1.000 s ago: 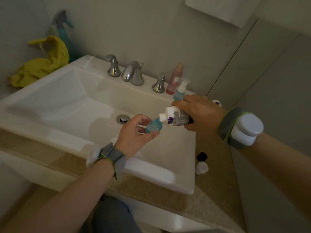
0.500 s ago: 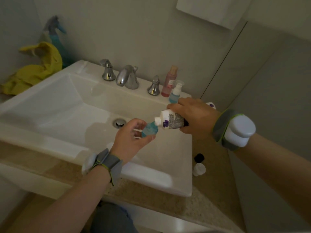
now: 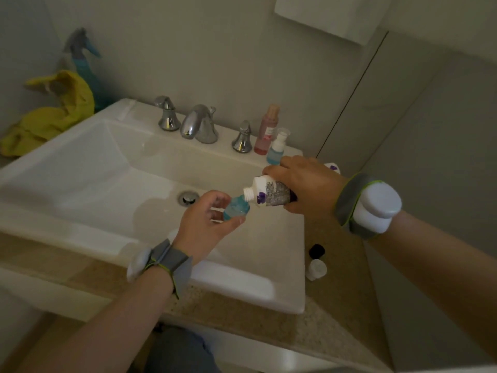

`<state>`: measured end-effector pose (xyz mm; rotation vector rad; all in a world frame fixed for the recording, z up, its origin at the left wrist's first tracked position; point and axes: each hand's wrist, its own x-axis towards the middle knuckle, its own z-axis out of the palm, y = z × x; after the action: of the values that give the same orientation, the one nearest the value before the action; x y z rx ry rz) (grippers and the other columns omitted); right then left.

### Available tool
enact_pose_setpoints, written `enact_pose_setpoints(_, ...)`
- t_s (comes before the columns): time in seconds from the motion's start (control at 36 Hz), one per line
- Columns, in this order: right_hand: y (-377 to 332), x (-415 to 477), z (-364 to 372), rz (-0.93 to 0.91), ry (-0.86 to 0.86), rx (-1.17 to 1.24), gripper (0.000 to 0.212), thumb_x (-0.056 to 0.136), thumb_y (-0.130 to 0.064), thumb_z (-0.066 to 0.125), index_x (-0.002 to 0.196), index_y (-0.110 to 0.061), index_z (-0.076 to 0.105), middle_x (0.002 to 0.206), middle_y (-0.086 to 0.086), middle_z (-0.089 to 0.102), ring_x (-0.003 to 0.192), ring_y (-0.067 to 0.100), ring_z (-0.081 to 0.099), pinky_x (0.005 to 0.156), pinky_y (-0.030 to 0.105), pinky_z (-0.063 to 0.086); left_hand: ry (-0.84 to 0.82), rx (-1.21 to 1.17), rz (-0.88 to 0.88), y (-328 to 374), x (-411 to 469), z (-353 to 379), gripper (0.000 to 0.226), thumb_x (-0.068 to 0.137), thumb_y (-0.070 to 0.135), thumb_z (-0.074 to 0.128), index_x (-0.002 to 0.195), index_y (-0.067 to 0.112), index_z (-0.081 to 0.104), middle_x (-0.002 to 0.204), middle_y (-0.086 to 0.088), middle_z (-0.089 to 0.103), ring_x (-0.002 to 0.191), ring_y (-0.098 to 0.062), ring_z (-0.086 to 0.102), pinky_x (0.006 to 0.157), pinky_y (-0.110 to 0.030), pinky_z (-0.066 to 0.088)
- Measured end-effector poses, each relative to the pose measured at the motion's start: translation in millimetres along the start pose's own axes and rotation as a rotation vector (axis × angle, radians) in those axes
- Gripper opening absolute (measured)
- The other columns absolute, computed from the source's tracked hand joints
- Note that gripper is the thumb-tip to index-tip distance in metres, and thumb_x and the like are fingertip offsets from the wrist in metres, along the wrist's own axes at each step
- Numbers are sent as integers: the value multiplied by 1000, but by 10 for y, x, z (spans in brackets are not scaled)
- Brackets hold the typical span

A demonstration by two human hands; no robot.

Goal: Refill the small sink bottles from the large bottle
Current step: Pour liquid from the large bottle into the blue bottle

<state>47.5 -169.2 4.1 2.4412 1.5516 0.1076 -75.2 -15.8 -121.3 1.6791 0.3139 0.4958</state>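
Item: small bottle (image 3: 236, 210), pinched in left hand (image 3: 204, 222) over sink (image 3: 80, 162); large bottle (image 3: 269, 193), gripped tilted in right hand (image 3: 304, 184), mouth at its 1 o'clock, seemingly touching; risk: misaligned necks spill liquid into basin.

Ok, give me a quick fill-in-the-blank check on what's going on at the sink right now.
The small bottle in the left hand holds ___ liquid.
The right hand tilts the large bottle, whose label bears a ___ mark.
On the counter, the second cap beside the white cap is ___.
Missing: blue; purple; black.
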Motion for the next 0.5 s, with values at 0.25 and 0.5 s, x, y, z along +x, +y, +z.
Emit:
enact_pose_setpoints(0.25, -7, 10, 10, -1, 4, 3, 62, 81, -25, 63, 137, -23, 36, 116, 7, 49, 105, 26, 48, 87, 37, 39, -2, 14, 3, 0, 0, -10, 30, 71, 13, 81, 95, 14, 61, 94, 5, 64, 70, -16, 63, 69, -32, 53)
enact_pose_setpoints(0.5, -2, 2, 15, -6, 9, 2, 61, 80, -26, 64, 135, -24, 37, 115, 7, 50, 103, 26, 48, 87, 38, 39, 1, 10, 5, 7, -5, -10, 31, 71, 12, 81, 95, 13, 62, 93, 7, 63, 70, -15, 63, 68, -31, 52)
